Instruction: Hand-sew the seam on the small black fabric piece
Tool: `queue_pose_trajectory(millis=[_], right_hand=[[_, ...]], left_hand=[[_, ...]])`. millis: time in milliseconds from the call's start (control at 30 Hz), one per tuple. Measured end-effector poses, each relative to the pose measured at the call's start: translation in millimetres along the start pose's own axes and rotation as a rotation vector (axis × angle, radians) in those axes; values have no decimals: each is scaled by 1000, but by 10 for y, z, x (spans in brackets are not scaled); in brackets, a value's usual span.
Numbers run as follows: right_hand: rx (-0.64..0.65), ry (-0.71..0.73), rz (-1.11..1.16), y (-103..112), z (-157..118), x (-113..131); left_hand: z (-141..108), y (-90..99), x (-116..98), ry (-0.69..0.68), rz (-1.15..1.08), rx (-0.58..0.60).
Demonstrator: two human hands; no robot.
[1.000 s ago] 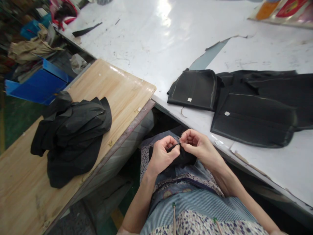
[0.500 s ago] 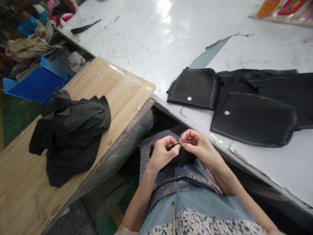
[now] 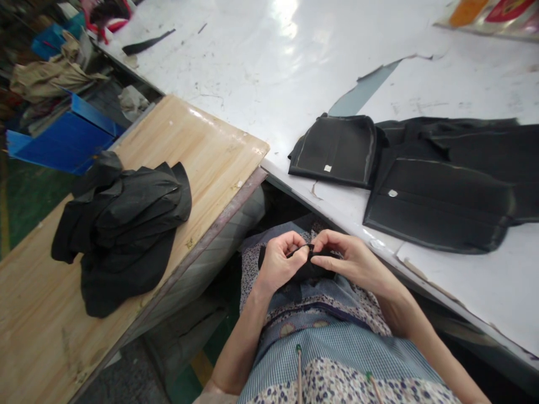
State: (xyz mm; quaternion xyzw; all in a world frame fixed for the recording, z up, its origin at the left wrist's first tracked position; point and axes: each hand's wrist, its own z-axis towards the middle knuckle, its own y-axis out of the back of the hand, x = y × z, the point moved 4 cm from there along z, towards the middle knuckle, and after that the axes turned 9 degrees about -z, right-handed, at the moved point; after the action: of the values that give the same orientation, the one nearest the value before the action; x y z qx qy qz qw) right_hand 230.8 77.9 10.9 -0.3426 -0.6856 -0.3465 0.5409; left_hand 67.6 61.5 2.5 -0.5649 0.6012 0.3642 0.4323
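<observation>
A small black fabric piece rests on my lap, just below the edge of the white table. My left hand pinches its upper left edge, fingers curled tight. My right hand grips the same piece from the right, thumb and fingers closed on it. Both hands meet over the fabric, and most of the piece is hidden beneath them.
Flat black garment panels and a smaller folded one lie on the white table. A heap of black fabric sits on the wooden side table at my left. Blue bins stand beyond it.
My hands have dropped slightly toward my lap. My right hand's fingers have flattened over the black piece.
</observation>
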Motion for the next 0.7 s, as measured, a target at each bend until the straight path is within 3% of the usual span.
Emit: queue_pose_trajectory(millis=[267,533,700], right_hand=[[-100,37,71,-43,7,3],[-116,6,139,-77,17,-9],[-123,-3,119,-88,16,2]], left_hand=[[15,59,31,55,-237,150],[18,81,60,65,-252,123],[16,109,49,40,-223,169]])
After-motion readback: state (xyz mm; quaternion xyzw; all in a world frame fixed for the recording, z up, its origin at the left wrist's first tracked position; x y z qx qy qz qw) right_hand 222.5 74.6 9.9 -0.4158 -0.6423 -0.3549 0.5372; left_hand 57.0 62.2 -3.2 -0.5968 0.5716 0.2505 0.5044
